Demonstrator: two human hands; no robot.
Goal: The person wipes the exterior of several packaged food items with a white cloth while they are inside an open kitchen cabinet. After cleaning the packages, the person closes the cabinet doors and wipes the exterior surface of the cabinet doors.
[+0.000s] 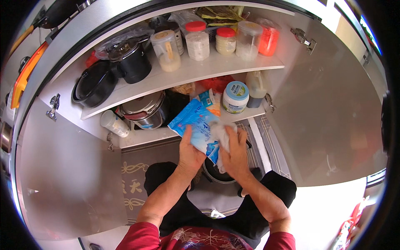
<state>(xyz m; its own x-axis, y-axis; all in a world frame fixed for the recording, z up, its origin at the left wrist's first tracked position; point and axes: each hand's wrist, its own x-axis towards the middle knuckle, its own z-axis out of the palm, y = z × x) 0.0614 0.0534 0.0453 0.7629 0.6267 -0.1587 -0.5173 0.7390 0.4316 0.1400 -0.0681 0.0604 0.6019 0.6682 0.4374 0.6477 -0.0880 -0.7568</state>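
Observation:
My left hand (191,151) grips the lower left side of a blue and white plastic packet (192,120), its thumb lying on the front. My right hand (237,154) is closed around a crumpled whitish cloth (221,132), which presses against the packet's right side. Both hands are in front of the open cabinet. Partly hidden below them, a dark round pan (216,175) rests on the grey mat (137,156). Just beyond the packet stands a white tub with a blue lid (236,98), beside a smaller blue and orange packet (211,100).
The upper shelf (187,77) bears black pots (132,62) and several lidded jars (197,41). Below are a steel pressure cooker (146,110), a tilted white canister (114,123) and a bottle of dark liquid (256,89). Cabinet doors swing out left (71,175) and right (337,112).

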